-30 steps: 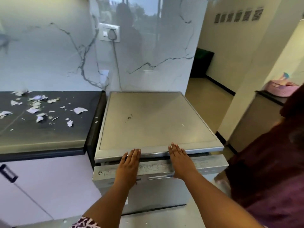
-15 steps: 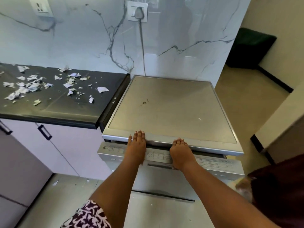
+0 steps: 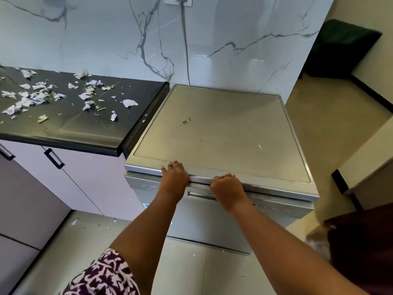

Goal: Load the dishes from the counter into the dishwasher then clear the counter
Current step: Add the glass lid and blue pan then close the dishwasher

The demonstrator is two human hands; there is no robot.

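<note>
A silver dishwasher (image 3: 223,128) stands right of the black counter (image 3: 85,128), and its door (image 3: 202,220) sits flush against the body. Both my hands press on the top strip of that door, just under the lid's front rim. My left hand (image 3: 174,177) lies flat with its fingertips reaching the rim. My right hand (image 3: 227,190) pushes beside it, fingers bent, fingertips on the rim. Neither hand holds anything. No dishes are visible on the counter. Torn paper scraps (image 3: 36,96) litter the counter's left and middle.
A cord (image 3: 186,50) runs down the marble wall behind the dishwasher. Pale cabinets with black handles (image 3: 54,158) sit under the counter. A few scraps (image 3: 74,222) lie on the floor. Someone in dark red clothing (image 3: 361,248) stands close at the right.
The dishwasher door has swung up from slightly ajar to flush under my pushing hands. My view has tilted down and moved closer.
</note>
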